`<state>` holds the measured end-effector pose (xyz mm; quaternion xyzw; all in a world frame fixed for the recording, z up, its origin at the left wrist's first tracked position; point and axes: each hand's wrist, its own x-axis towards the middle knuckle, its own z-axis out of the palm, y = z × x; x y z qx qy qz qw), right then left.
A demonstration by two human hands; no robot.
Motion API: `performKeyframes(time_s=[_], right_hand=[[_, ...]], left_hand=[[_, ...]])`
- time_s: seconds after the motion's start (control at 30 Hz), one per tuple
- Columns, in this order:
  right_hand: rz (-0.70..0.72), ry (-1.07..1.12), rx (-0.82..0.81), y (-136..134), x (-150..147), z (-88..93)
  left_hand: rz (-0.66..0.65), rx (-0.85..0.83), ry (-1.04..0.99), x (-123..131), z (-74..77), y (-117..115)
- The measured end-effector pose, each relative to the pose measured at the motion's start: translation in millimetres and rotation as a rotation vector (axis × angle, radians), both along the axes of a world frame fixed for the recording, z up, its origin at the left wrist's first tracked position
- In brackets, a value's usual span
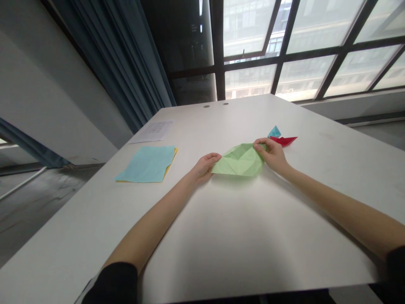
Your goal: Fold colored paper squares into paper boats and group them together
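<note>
A light green sheet of paper [240, 161], marked with creases, is stretched between my two hands just above the white table [221, 236]. My left hand [205, 166] pinches its left edge between thumb and fingers. At the upper right corner, my right hand [271, 154] grips the sheet the same way. Just behind the right hand lies a red folded paper boat [286, 141], partly hidden by that hand. Beside the boat stands a small blue folded paper piece [275, 131], with a pointed top.
To the left lies a stack of square paper, a light blue sheet [147, 164] over a yellow one [171, 164]. Farther back is a white printed sheet [153, 131]. Two round grommets [206, 106] sit near the table's far edge. Blue curtains [120, 55] and windows stand beyond.
</note>
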<state>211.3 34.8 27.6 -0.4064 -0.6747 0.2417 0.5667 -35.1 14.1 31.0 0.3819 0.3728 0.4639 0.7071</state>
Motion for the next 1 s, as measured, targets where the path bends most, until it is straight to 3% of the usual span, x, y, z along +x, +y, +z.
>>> performKeyframes(time_s=[0.23, 0.33, 0.43, 0.5, 0.63, 0.83, 1.0], right_hand=[[0.022, -0.099, 0.019, -9, -6, 3.7], [-0.021, -0.133, 0.039, -9, -5, 5.1], [-0.089, -0.149, 0.039, -8, -3, 5.7], [-0.11, -0.148, 0.033, -6, -2, 5.3], [-0.116, -0.138, 0.033, -5, -3, 4.0], [-0.132, -0.139, 0.049, -7, -6, 4.2], [-0.136, -0.053, -0.013, -5, -5, 3.0]], left_hand=[[-0.016, 0.121, 0.298, 11, -10.3, 0], [0.129, 0.257, 0.523, 13, -11.0, 1], [0.345, 0.558, 0.731, 14, -4.2, -3], [0.408, 0.753, 0.806, 14, 1.5, -8], [0.364, 0.979, 0.884, 18, 5.3, -18], [0.294, 1.085, 1.039, 23, 3.1, -26], [0.19, 1.397, 1.303, 23, 1.3, -30]])
